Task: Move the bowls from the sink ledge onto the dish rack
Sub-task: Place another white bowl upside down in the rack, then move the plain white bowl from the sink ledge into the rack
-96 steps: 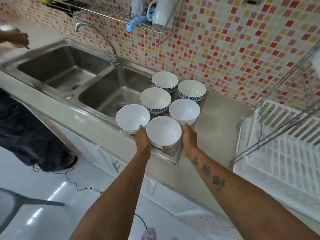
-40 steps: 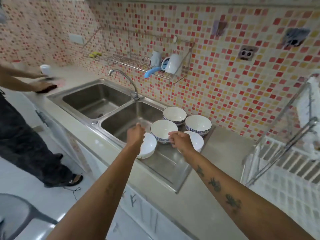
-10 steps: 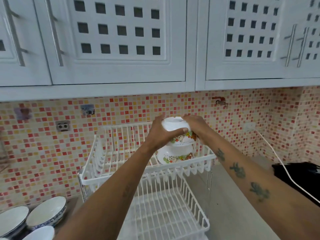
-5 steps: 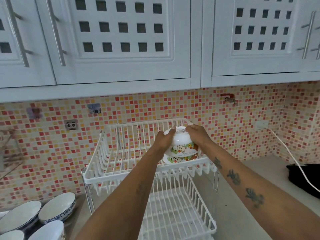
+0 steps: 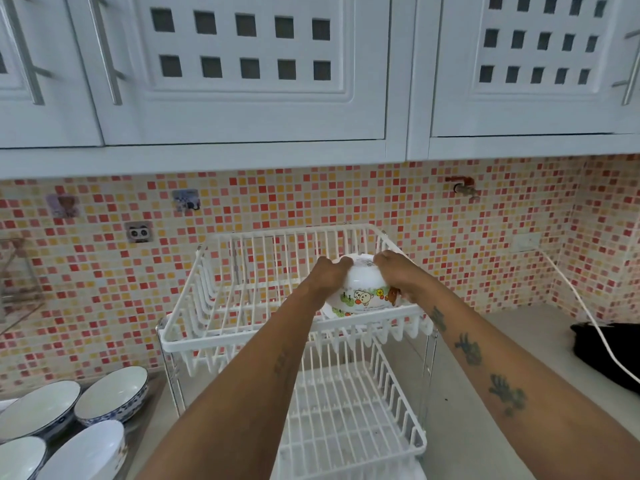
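Observation:
A white cartoon-print bowl sits upside down on another overturned bowl in the right part of the upper tier of the white wire dish rack. My left hand grips the top bowl's left side and my right hand grips its right side. Several bowls remain on the sink ledge at the lower left: a blue-patterned one, a second, a plain white one and a fourth at the frame edge.
The rack's lower tier holds nothing. A black object with a white cable lies on the counter at the right. White wall cabinets hang above. The mosaic-tile wall stands directly behind the rack.
Both hands have lowered the overturned cartoon bowl down onto the other bowl in the rack's upper tier. The view has shifted slightly; more of the ledge bowls show at lower left.

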